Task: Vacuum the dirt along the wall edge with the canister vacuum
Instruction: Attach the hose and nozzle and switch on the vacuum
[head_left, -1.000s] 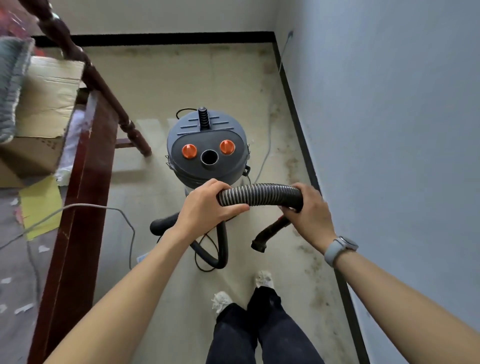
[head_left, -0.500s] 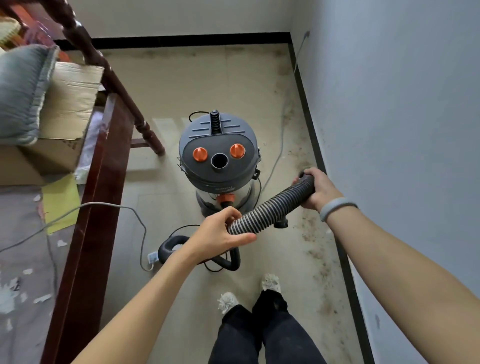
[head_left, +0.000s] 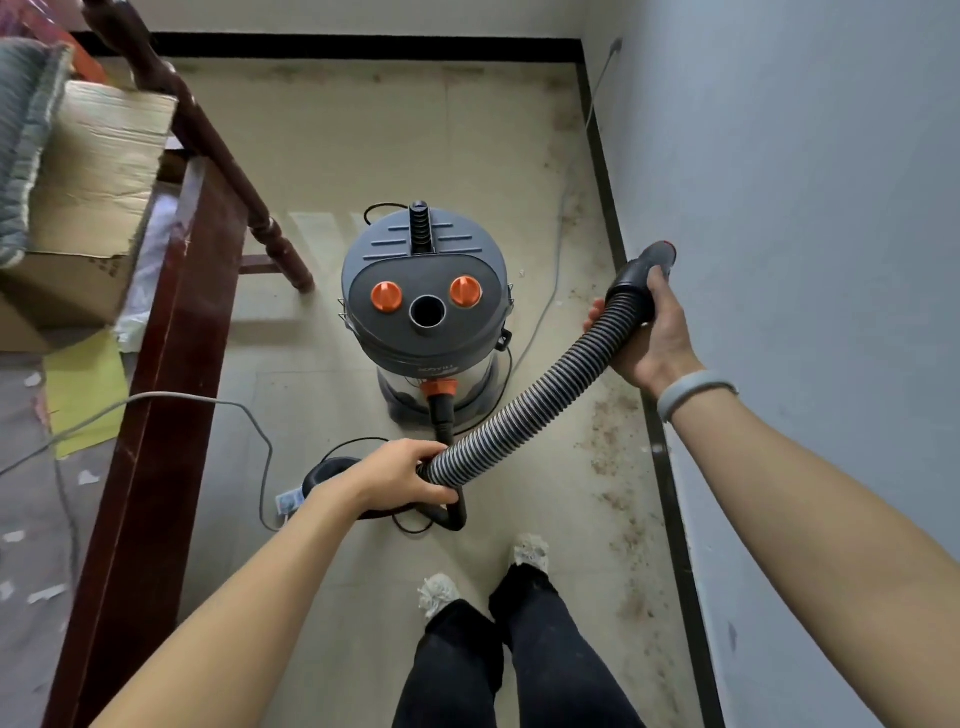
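A grey canister vacuum (head_left: 426, 306) with two orange knobs stands upright on the beige floor ahead of me. Its ribbed hose (head_left: 535, 402) curves from the canister's front port up to the right. My left hand (head_left: 402, 478) grips the hose low down, near the floor. My right hand (head_left: 647, 332) grips the hose's black end cuff, lifted and pointing up at the right wall. Brown dirt (head_left: 613, 452) lies scattered on the floor along the black skirting (head_left: 660, 467) of the right wall.
A dark wooden bed frame (head_left: 161, 395) runs along the left, with a cardboard box (head_left: 93, 197) and a grey cushion on it. A grey cable (head_left: 208, 400) trails to a power strip (head_left: 290, 502) on the floor. My feet (head_left: 483, 571) stand just behind the hose.
My right hand has raised the hose end up and to the right, towards the wall. My left hand has slid lower along the hose, which now stretches out between both hands.
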